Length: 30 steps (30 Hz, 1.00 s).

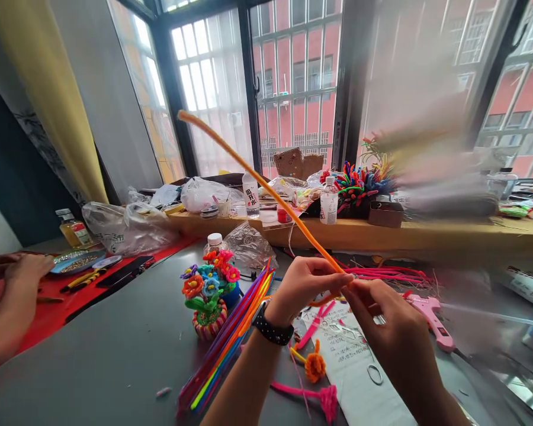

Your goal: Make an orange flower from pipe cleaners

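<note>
An orange pipe cleaner (273,192) runs up and to the left from my fingers, its far end raised in front of the window. My left hand (304,284), with a dark spotted watch strap at the wrist, pinches it near its lower end. Fingertips of my right hand (388,307) meet it at the same spot, closed on the pipe cleaner too. A short orange loop shows partly below my left fingers. Beneath my hands lie an orange pipe-cleaner flower (315,364), a pink one (327,402) and a handwritten paper sheet (359,384).
Left of my hands are a bundle of coloured pipe cleaners (231,337) and a small pot of fuzzy flowers (209,322). A pink glue gun (433,319) lies at right. Another person's hands (20,278) rest over a red mat at far left. Bottles line the wooden ledge (270,234).
</note>
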Motion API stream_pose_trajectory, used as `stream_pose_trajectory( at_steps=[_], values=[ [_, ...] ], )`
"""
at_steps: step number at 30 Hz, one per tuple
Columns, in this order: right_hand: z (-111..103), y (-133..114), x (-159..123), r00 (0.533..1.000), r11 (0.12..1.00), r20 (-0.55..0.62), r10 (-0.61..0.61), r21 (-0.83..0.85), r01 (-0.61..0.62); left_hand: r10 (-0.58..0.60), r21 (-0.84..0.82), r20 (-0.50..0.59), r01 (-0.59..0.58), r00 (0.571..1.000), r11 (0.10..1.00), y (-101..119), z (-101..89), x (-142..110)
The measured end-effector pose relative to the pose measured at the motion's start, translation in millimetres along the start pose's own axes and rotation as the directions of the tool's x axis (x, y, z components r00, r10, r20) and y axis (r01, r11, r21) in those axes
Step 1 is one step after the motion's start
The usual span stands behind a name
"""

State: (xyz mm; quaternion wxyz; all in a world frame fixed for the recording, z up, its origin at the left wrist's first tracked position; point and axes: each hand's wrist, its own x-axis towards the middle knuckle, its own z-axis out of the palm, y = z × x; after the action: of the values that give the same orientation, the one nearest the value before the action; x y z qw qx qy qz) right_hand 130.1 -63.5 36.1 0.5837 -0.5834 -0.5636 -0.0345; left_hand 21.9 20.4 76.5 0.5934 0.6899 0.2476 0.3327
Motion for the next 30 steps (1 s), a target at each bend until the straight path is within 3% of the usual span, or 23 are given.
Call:
stream_pose_trajectory(
  at_steps=[3,8,13,17,19,22,25,30],
  values=[
    [-2,1,-1,0.986,0.98,-0.007,-0.168,-0.109,0.166,-0.02,0.002,0.05,0.02,0.999,1.0,2,-1.3,-1],
    [-8,1,0,0.987,0.972,-0.006,-0.161,-0.176,0.157,-0.003,-0.078,0.199,0.019,0.98,0.997,4,-2.4,-3],
    [-13,-7,1,1.0,1.0,0.006,0.011,-0.006,-0.011,0.091,-0.066,0.18,-0.08,0.979,0.995,5,0.2,-5],
    [-16,-11,2,0.962,0.927,0.151,0.227,0.268,-0.261,0.154,-0.149,0.224,-0.123,0.962,0.981,6,-0.2,-6],
    [-18,-9,2,0.909,0.807,0.28,0.308,0.429,-0.406,0.189,-0.176,0.228,-0.151,0.955,0.973,7,-0.5,-6],
    [-21,-4,5,0.78,0.496,0.527,0.336,0.605,-0.623,0.18,-0.178,0.218,-0.143,0.959,0.974,8,0.3,-6],
    [-22,3,9,0.659,0.2,0.723,0.21,0.628,-0.752,0.115,-0.191,0.216,-0.074,0.97,0.979,8,2.8,-6],
    [-15,6,7,0.552,-0.212,0.832,-0.054,0.53,-0.821,0.037,-0.285,0.209,0.025,0.977,0.958,4,5.4,-5]
  ],
)
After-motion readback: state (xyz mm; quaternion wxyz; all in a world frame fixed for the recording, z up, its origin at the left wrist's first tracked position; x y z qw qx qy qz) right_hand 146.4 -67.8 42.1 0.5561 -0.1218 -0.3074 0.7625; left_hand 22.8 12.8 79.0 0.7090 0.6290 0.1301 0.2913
